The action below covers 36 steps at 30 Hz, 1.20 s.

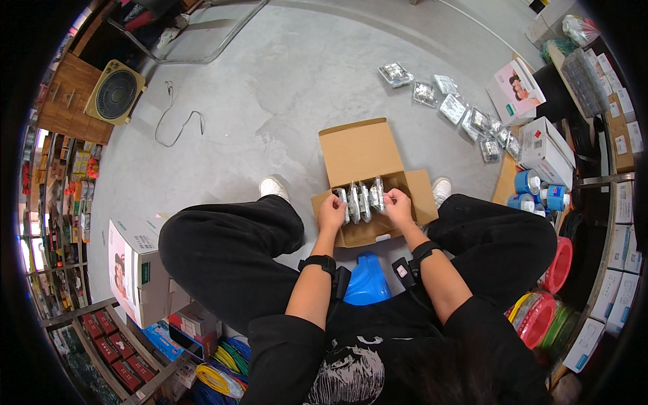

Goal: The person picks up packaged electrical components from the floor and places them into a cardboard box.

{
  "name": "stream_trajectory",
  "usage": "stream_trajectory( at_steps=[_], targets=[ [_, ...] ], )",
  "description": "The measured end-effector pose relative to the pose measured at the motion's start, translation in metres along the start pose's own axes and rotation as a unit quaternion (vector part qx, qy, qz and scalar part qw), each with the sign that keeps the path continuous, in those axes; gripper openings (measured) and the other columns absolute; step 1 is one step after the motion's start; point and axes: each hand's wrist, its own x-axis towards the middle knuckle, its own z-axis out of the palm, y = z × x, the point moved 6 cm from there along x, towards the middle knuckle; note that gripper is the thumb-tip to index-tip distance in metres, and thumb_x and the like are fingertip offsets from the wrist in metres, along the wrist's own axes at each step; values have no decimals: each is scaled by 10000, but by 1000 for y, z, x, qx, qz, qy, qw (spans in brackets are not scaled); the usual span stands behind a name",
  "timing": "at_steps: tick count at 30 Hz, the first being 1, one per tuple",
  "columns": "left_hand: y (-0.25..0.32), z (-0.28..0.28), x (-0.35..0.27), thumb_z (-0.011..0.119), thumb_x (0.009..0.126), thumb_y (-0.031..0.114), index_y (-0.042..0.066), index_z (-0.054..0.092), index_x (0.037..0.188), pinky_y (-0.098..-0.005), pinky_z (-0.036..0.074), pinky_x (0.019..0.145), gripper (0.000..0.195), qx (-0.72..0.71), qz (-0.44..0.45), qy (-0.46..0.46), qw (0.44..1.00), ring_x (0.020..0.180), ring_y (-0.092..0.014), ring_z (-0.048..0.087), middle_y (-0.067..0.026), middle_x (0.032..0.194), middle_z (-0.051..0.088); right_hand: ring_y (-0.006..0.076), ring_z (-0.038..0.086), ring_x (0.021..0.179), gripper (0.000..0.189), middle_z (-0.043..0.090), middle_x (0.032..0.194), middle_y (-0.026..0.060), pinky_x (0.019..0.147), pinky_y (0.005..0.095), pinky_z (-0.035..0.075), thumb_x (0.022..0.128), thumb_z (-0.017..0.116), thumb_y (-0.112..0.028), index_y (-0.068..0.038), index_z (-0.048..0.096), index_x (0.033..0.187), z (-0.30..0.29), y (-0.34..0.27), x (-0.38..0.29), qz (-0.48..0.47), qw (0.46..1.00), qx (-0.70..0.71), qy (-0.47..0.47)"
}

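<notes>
An open cardboard box [360, 157] stands on the floor between my feet, its lid folded back away from me. Several small items in clear plastic bags [360, 202] stand on edge in a row inside it. My left hand [332, 211] pinches the bagged item at the left end of the row. At the right end, my right hand [398, 205] has its fingers on another bagged item [377, 194]. Below the box, nearer my body, is a blue plastic stool [366, 283], partly hidden by my arms and clothes.
More bagged items [452, 109] lie scattered on the floor at the upper right. Blue cans [526, 182] and a white carton [544, 152] stand beside the right shelving. A box fan [116, 92], a thin cable [177, 132] and a large printed carton [139, 263] are at the left.
</notes>
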Motion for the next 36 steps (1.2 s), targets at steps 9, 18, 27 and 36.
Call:
stream_trajectory(
  at_steps=[9, 18, 27, 36],
  targets=[
    [-17, 8, 9, 594, 626, 162, 40, 470, 582, -316, 388, 537, 179, -65, 5, 3, 998, 546, -220, 497, -91, 559, 518, 89, 464, 679, 66, 496, 791, 23, 564, 238, 409, 737, 487, -67, -65, 429, 705, 20, 23, -1, 136, 921, 330, -155],
    [-12, -19, -2, 516, 673, 248, 112, 432, 969, -365, 377, 743, 337, 60, -186, 96, 976, 899, -302, 450, -163, 991, 442, 141, 448, 821, 576, 457, 980, 71, 652, 263, 386, 651, 619, -275, -93, 336, 1119, 30, 8, -15, 267, 931, 199, -148],
    [-28, -2, 0, 568, 549, 112, 137, 342, 1085, -348, 390, 752, 582, 75, -104, -43, 991, 903, -302, 474, -163, 961, 499, 199, 393, 988, 532, 391, 1113, 83, 790, 311, 340, 745, 511, -174, -128, 241, 1201, 35, 12, -16, 277, 915, 204, -210],
    [-52, 12, 13, 578, 568, 89, 67, 327, 1066, -331, 391, 750, 559, -33, -76, -105, 991, 915, -278, 475, -173, 991, 480, 171, 404, 872, 518, 384, 1096, -7, 766, 376, 336, 795, 425, -183, -372, 164, 1200, 33, 21, -17, 363, 852, 205, -317]
  ],
)
